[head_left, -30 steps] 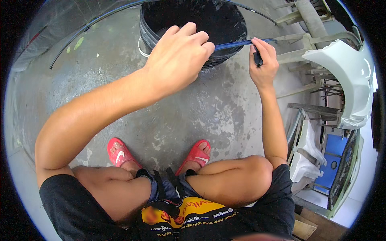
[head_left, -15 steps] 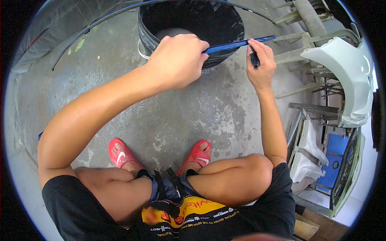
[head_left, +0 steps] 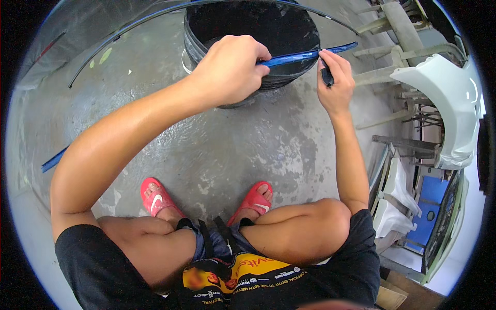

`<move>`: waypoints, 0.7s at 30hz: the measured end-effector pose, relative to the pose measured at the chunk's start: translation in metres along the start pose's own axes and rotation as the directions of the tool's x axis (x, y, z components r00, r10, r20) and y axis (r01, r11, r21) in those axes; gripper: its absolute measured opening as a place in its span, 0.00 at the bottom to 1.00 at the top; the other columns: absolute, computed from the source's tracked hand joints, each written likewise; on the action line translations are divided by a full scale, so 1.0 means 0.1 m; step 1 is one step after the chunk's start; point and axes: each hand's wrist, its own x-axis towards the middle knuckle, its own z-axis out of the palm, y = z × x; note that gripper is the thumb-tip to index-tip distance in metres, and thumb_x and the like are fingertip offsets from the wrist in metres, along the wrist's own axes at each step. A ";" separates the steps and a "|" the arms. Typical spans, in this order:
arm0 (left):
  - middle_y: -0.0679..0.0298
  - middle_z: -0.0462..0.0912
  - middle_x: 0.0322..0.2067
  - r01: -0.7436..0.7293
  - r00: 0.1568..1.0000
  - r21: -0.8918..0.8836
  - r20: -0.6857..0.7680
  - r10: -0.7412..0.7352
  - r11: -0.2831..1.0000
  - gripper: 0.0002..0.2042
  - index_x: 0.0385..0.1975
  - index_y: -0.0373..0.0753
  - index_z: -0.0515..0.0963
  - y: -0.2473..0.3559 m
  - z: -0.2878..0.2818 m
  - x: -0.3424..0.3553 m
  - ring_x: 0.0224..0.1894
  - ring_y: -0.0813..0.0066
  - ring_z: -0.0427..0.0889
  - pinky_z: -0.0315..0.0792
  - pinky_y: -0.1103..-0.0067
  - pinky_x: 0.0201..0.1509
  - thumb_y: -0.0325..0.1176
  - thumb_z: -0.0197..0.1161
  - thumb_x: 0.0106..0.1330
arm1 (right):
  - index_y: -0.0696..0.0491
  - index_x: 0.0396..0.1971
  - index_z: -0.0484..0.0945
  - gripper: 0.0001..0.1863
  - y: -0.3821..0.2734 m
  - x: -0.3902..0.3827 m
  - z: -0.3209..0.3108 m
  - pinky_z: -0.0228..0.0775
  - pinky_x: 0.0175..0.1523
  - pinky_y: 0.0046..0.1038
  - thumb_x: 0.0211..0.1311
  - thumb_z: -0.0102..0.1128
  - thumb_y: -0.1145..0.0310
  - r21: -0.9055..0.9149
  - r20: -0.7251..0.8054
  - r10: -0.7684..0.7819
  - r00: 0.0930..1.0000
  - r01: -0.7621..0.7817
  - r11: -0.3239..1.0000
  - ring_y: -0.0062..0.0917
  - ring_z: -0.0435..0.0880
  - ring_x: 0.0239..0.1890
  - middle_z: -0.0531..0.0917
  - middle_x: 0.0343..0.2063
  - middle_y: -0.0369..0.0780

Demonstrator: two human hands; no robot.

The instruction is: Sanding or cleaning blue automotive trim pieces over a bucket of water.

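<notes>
The left hand, now fully clenched, grips a long blue strip over a black bucket; the right hand pinches a small dark tool against it.

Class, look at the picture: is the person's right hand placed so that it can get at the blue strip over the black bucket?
Probably yes. The right hand already has its fingertips at the blue strip, beside the left hand gripping it over the black bucket. Nothing lies between, though that hand also holds a small dark object.
</notes>
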 end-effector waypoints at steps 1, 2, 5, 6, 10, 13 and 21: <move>0.43 0.91 0.36 0.029 0.999 -0.030 0.021 -0.028 0.999 0.11 0.45 0.32 0.91 0.02 0.00 0.00 0.44 0.43 0.92 0.83 0.59 0.57 0.30 0.70 0.69 | 0.53 0.52 0.90 0.15 0.01 -0.02 -0.01 0.80 0.61 0.40 0.65 0.73 0.77 -0.011 0.004 -0.009 1.000 0.009 1.000 0.42 0.89 0.53 0.91 0.51 0.42; 0.43 0.92 0.36 0.051 0.998 -0.059 0.041 -0.048 0.997 0.11 0.46 0.33 0.91 0.03 0.01 0.00 0.44 0.43 0.92 0.83 0.59 0.57 0.31 0.71 0.69 | 0.53 0.51 0.90 0.15 0.02 -0.03 -0.02 0.80 0.61 0.40 0.65 0.73 0.77 -0.017 -0.004 0.005 1.000 -0.005 1.000 0.42 0.89 0.53 0.91 0.51 0.42; 0.45 0.92 0.36 0.085 0.996 -0.062 0.040 -0.083 0.994 0.11 0.46 0.35 0.92 0.06 0.06 0.00 0.44 0.44 0.92 0.83 0.57 0.55 0.33 0.72 0.69 | 0.52 0.52 0.90 0.15 0.06 -0.05 -0.05 0.80 0.60 0.40 0.65 0.73 0.77 -0.028 0.021 -0.009 1.000 0.010 1.000 0.42 0.89 0.52 0.91 0.51 0.43; 0.45 0.91 0.36 0.077 0.997 -0.050 0.017 -0.076 0.996 0.11 0.46 0.35 0.92 0.07 0.09 -0.01 0.44 0.44 0.92 0.83 0.56 0.54 0.33 0.72 0.69 | 0.53 0.52 0.90 0.15 0.07 -0.05 -0.06 0.80 0.61 0.40 0.65 0.73 0.77 -0.021 0.019 -0.002 1.000 0.003 1.000 0.42 0.88 0.53 0.91 0.51 0.43; 0.45 0.91 0.37 0.087 0.996 -0.049 0.007 -0.087 0.995 0.11 0.46 0.35 0.91 0.08 0.13 -0.04 0.44 0.43 0.91 0.82 0.56 0.52 0.33 0.72 0.70 | 0.53 0.52 0.90 0.17 -0.01 -0.02 -0.06 0.79 0.62 0.41 0.64 0.73 0.78 -0.039 0.029 0.021 0.999 -0.020 0.999 0.41 0.87 0.53 0.91 0.51 0.42; 0.44 0.90 0.35 0.141 0.990 -0.070 0.027 -0.139 0.988 0.12 0.45 0.33 0.90 0.08 0.14 -0.03 0.41 0.42 0.90 0.81 0.58 0.49 0.34 0.72 0.69 | 0.53 0.53 0.90 0.19 -0.18 -0.02 -0.05 0.78 0.63 0.41 0.60 0.73 0.80 -0.010 0.040 -0.012 0.999 0.013 1.000 0.41 0.87 0.54 0.90 0.51 0.42; 0.44 0.90 0.35 0.163 0.986 -0.053 0.037 -0.161 0.985 0.12 0.45 0.34 0.91 0.12 0.15 0.02 0.41 0.44 0.91 0.81 0.58 0.48 0.34 0.72 0.69 | 0.54 0.52 0.91 0.18 -0.24 0.10 -0.14 0.80 0.60 0.38 0.63 0.71 0.83 0.013 0.096 -0.076 0.992 0.075 0.997 0.39 0.88 0.53 0.91 0.49 0.42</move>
